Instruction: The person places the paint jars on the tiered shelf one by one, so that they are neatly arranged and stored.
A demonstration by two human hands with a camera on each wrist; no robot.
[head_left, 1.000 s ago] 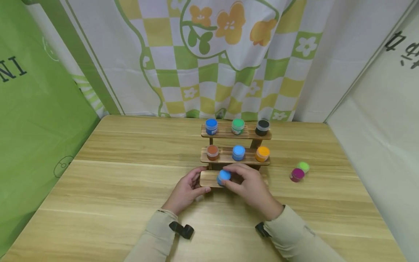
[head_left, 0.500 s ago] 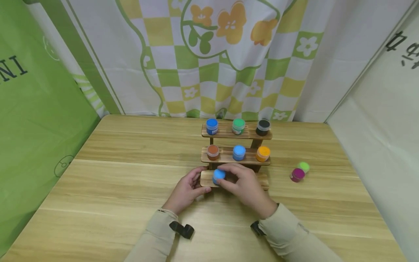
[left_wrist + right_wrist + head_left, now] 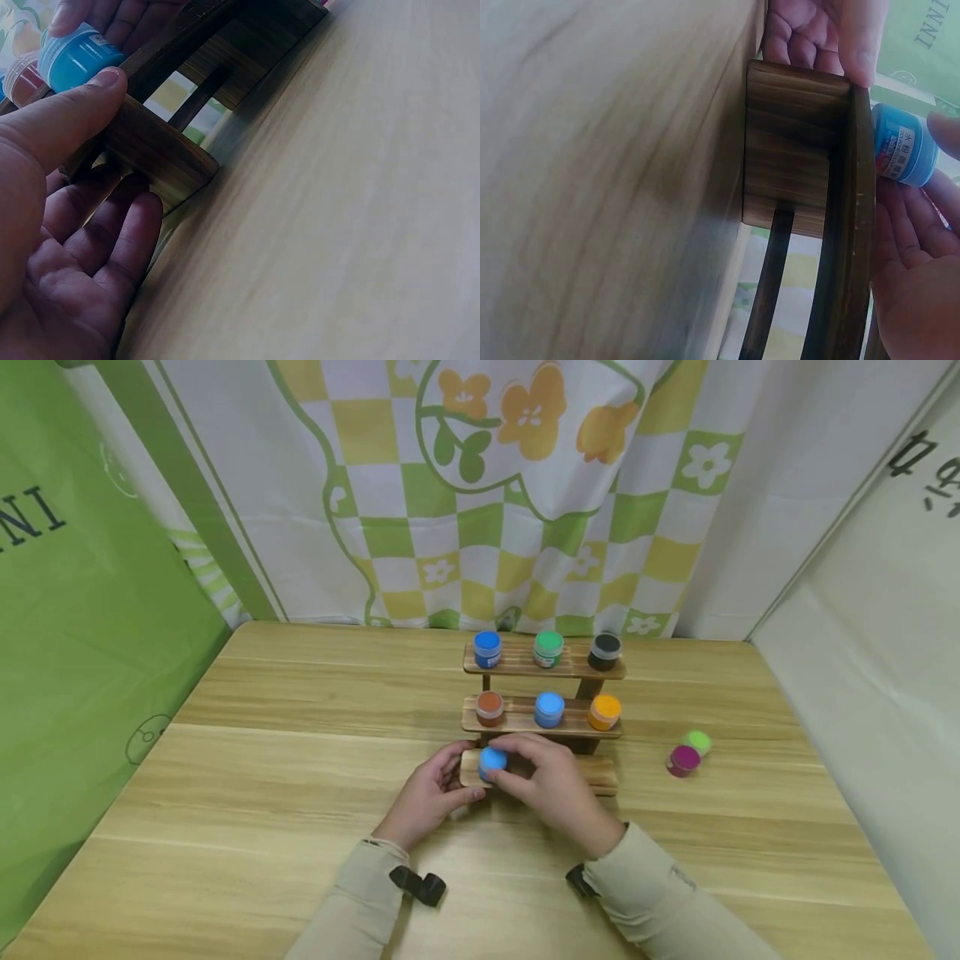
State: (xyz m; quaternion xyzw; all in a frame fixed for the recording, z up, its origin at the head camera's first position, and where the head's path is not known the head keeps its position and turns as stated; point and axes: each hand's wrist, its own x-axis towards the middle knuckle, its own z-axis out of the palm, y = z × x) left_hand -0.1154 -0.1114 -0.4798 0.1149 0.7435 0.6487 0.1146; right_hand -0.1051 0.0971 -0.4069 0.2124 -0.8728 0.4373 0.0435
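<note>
A three-tier wooden display rack (image 3: pixel 597 774) stands on the table. My left hand (image 3: pixel 422 796) holds the left end of its bottom tier, thumb at the front edge and fingers round the side; the left wrist view shows those fingers against the end panel. My right hand (image 3: pixel 557 791) pinches a light blue paint jar (image 3: pixel 492 762) between thumb and fingers, at the left part of that tier. In the right wrist view the jar (image 3: pixel 901 146) shows a white label. On the middle tier are a brown jar (image 3: pixel 490 708), another light blue jar (image 3: pixel 549 709) and an orange jar (image 3: pixel 604 712).
The top tier carries a dark blue jar (image 3: pixel 487 649), a green jar (image 3: pixel 549 648) and a black jar (image 3: pixel 604 652). Right of the rack, a purple jar (image 3: pixel 683 761) and a lime green jar (image 3: pixel 698 742) stand on the table (image 3: pixel 300 735). A patterned curtain (image 3: pixel 420 527) hangs behind.
My right hand has slid the light blue jar leftward along the bottom tier, from near its middle toward its left end. The left hand has kept its place on the rack.
</note>
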